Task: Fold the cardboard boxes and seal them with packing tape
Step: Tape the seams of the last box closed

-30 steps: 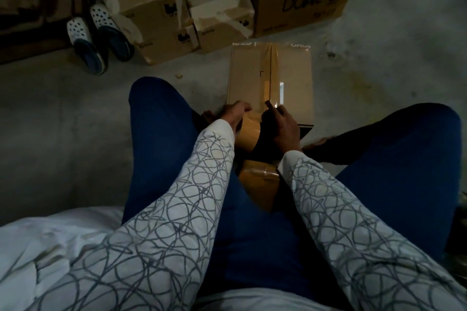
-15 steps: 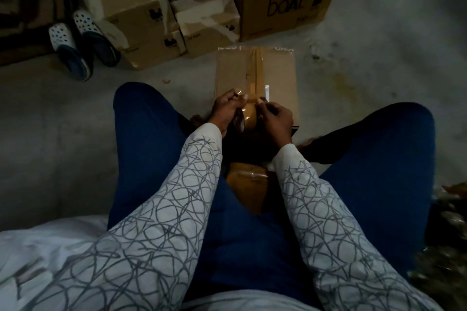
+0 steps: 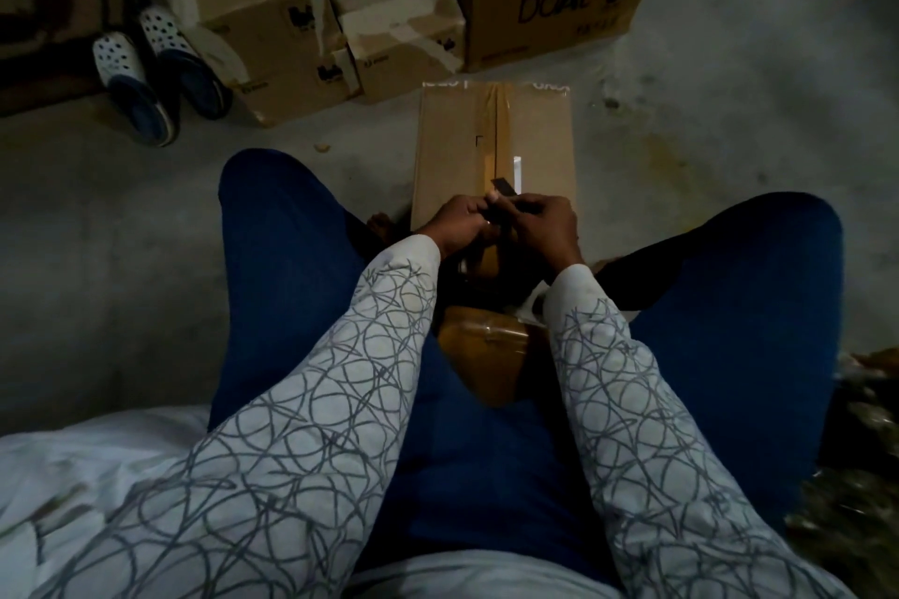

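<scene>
Cardboard box [image 3: 452, 146] is taped along its seam, and your hands have risen off the tape roll [image 3: 486, 260].
Your left hand [image 3: 459, 224] and right hand [image 3: 547, 221] now pinch a small dark piece [image 3: 503, 186], probably a cutter, so cutting comes next. The box sits at 12 o'clock, its long axis running 6 to 12.

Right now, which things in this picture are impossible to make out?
Head view:
Dark piece pinched by left hand and right hand: too small, dim to name.
Tape roll: mostly hidden under the hands.
Small print on boat box: too small.
Clutter at right edge: dark, cut off.
</scene>
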`<state>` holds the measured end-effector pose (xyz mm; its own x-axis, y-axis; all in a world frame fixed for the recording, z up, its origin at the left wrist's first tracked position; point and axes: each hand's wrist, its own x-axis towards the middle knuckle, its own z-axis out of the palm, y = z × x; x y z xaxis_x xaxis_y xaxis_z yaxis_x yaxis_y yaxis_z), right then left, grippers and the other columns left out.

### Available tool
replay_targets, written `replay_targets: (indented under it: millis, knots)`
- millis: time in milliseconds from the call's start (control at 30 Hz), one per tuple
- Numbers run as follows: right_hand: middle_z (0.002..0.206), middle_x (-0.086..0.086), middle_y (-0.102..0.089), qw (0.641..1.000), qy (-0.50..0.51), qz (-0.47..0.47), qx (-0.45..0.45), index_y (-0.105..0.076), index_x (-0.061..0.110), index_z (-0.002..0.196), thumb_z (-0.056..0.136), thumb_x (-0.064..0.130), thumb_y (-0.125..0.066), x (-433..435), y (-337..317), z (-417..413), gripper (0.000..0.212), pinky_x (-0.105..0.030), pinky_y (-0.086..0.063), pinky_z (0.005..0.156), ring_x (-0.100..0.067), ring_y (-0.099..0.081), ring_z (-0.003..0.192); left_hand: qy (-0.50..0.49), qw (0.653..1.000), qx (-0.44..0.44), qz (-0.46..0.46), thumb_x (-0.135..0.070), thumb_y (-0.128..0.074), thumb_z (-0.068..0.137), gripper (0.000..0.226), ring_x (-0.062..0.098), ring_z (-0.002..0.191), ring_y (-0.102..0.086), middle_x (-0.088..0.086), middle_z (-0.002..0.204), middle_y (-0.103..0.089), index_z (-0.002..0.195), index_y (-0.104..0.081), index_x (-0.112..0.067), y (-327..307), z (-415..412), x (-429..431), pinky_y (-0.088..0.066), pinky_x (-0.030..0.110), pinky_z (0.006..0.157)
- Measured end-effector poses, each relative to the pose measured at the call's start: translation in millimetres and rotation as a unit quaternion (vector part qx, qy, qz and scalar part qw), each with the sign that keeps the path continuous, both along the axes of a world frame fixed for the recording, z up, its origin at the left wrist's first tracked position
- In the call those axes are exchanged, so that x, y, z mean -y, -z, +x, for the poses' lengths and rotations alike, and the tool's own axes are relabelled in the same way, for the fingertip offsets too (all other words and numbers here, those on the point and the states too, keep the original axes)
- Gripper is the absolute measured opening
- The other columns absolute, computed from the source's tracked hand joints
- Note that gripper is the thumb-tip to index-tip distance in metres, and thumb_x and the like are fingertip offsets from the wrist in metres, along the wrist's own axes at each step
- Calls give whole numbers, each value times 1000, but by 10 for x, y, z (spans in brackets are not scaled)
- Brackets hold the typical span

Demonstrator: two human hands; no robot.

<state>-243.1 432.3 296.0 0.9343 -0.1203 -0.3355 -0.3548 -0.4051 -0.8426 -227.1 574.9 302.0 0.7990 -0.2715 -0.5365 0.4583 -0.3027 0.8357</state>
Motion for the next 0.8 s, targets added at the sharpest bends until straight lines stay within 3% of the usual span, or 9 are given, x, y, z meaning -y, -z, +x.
replay_targets:
  millis: [67,200,267,333,400,500,667,800]
  knots:
    - [95,1,-77,999,45,13,-10,-79,22,99,78,53,-77,-12,29,13,37,-25,-56,81,-7,-69,88,4,1000,0,3,6,-57,88,23,25,94,-62,19,102,-69,100,-71,-9,15,6,8,-50,40,89]
    - [88,-1,-77,991,132,28,5,-81,20,93,76,47,-81,-59,12,7,32,-24,-55,78,-10,-70,83,13,1000,8,-1,2,-61,88,14,17,78,-57,5,79,-64,82,-69,-7,15,21,42,-43,31,78]
    - [86,-1,-77,984,173,39,10,-81,20,92,77,46,-81,-67,31,-21,30,-28,-57,82,-12,-70,84,15,1000,6,-12,-8,-67,87,11,20,88,-63,8,91,-70,93,-72,1,22,23,61,-45,32,85]
    - [83,1,-77,976,213,52,10,-81,22,88,76,45,-82,-79,27,-53,27,-36,-59,84,-13,-71,83,-2,999,-31,-34,-21,-74,80,35,25,112,-63,9,116,-71,112,-73,-5,18,12,80,-45,39,104]
    - [82,3,-76,970,239,36,19,-81,24,87,75,49,-81,-93,14,-81,27,-38,-59,83,-13,-71,82,-25,994,-72,-79,-18,-71,83,43,29,120,-60,13,125,-67,124,-67,-4,-7,-10,110,-42,43,109]
    - [86,3,-77,962,269,2,35,-81,24,91,78,51,-78,-109,-22,-132,30,-33,-57,82,-12,-69,81,-24,989,-95,-111,-11,-67,86,39,30,112,-64,16,120,-69,123,-65,1,-35,-36,135,-49,36,98]
    - [97,0,-76,951,307,-18,33,-79,21,100,85,44,-74,-119,-68,-208,28,-18,-40,71,-9,-60,80,2,989,-108,-100,-9,-58,94,14,14,73,-69,4,87,-72,101,-70,-8,-184,-114,119,-51,23,69]
    - [89,3,-75,948,314,-11,39,-80,23,96,85,43,-74,-172,-94,-216,23,-17,-40,71,-9,-61,79,1,982,-136,-132,-10,-55,94,15,20,76,-68,6,88,-71,102,-68,-12,-230,-143,127,-52,29,72]
